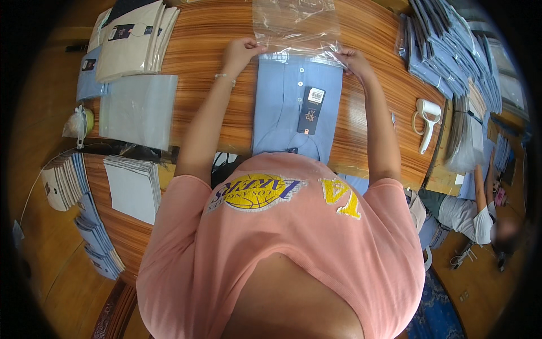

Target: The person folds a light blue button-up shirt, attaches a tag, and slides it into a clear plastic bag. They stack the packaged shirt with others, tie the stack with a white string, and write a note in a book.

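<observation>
While your left hand (244,52) pinches one side of a clear plastic bag (296,25) and your right hand (354,61) the other, the folded light-blue shirt (275,107) lies on the wood-grain table (214,28), its far end at the bag's edge; whether it sits inside is unclear. Its dark hang tag (306,120) bears pale lettering and a barcode sticker (316,95).

Reference point: the shirt (279,104), on the table (367,31), with the tag (311,110) on top. The bag (296,24) lies at 12 o'clock, meeting the shirt's edge; garment stack (443,51), 2 o'clock; lint roller (430,110), 3; plastic sleeves (138,110), 9; shirt pile (127,53), 10.
</observation>
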Available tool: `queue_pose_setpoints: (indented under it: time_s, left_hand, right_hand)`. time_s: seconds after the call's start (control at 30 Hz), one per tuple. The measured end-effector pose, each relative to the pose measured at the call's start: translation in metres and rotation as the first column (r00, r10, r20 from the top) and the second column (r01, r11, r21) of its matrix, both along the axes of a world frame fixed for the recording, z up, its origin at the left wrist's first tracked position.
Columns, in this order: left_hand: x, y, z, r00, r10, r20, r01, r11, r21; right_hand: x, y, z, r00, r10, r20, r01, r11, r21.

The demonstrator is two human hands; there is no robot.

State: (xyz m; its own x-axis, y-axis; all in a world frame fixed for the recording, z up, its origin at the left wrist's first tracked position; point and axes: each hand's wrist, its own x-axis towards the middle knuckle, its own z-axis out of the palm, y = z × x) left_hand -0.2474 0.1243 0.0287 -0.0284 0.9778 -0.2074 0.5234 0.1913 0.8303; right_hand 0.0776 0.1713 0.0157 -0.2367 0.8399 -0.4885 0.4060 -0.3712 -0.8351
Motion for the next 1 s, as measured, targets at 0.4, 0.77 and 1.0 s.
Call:
queue_pose_setpoints:
  time_s: [0.4,0.77,1.0]
  left_hand:
    - [-0.017,0.001,-0.016,0.976,-0.173,0.131,0.188,0.976,-0.113]
    - [-0.018,0.005,-0.009,0.924,-0.349,0.16,0.38,0.889,-0.256]
    - [-0.014,-0.004,-0.008,0.923,-0.296,0.247,0.373,0.847,-0.379]
  right_hand:
    - [0.024,0.014,-0.005,0.975,0.209,-0.078,-0.219,0.963,-0.157]
    - [0.023,-0.003,0.019,0.945,0.325,-0.043,-0.327,0.927,-0.182]
    - [0.034,-0.026,0.016,0.927,0.301,-0.224,-0.358,0.887,-0.291]
